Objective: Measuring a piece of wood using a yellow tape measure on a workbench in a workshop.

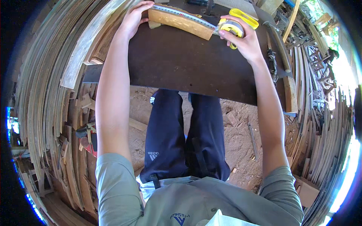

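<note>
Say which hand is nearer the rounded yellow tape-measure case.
Right. The right hand grips the case; the left hand is farther off, at the left end of the long light-brown wooden piece.

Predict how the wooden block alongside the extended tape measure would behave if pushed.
The wooden block would likely stay stiff, looking like thick, solid timber. Its flat-looking front and squared right end suggest sliding rather than rolling across the dark tabletop.
</note>
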Demonstrator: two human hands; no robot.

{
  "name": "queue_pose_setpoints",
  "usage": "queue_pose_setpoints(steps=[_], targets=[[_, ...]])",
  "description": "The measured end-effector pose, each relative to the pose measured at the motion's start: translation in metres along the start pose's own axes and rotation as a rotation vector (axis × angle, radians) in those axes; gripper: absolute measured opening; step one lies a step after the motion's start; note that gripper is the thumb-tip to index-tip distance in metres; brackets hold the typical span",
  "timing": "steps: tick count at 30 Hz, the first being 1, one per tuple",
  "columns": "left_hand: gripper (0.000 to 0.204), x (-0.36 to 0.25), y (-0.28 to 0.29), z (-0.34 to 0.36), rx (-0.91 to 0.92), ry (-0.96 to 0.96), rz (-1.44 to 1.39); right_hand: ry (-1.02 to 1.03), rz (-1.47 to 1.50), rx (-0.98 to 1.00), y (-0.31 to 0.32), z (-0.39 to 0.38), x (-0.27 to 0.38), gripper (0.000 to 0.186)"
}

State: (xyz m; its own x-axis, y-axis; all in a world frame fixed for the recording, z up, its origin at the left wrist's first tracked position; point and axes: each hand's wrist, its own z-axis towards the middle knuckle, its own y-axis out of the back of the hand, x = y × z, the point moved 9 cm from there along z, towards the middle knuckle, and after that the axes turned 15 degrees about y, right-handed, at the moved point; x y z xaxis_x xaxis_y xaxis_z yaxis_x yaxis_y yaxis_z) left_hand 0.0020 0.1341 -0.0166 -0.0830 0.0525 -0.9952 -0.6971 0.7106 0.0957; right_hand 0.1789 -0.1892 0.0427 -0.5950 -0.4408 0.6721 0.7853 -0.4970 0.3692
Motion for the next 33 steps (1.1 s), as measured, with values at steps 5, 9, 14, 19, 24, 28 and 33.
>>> queue_pose_setpoints(steps=[5, 9, 14, 19, 24, 28, 33], targets=[[0.038, 0.002, 0.007, -0.007, -0.063, -0.057, 0.032, 0.015, -0.014, 0.008, -0.01, 0.0, -0.003, 0.041], [0.032, -0.014, -0.015, -0.023, -0.032, 0.147, -0.116, -0.02, -0.013, -0.047, 0.0, -0.005, -0.011, 0.044], [0.029, -0.021, -0.015, -0.031, -0.06, 0.152, -0.112, -0.019, -0.036, -0.038, -0.001, -0.004, -0.013, 0.045], [0.027, -0.02, -0.01, -0.028, -0.08, 0.162, -0.087, -0.013, -0.058, -0.038, -0.002, -0.003, -0.013, 0.045], [0.024, -0.017, -0.013, -0.02, -0.091, 0.116, -0.11, -0.049, -0.088, -0.043, 0.003, -0.006, -0.009, 0.047], [0.033, -0.004, 0.01, -0.01, -0.108, 0.033, -0.017, -0.019, -0.08, -0.055, -0.004, -0.001, -0.001, 0.045], [0.024, -0.019, 0.003, -0.013, -0.233, -0.12, 0.13, 0.008, -0.118, -0.095, 0.003, -0.003, -0.002, 0.043]])
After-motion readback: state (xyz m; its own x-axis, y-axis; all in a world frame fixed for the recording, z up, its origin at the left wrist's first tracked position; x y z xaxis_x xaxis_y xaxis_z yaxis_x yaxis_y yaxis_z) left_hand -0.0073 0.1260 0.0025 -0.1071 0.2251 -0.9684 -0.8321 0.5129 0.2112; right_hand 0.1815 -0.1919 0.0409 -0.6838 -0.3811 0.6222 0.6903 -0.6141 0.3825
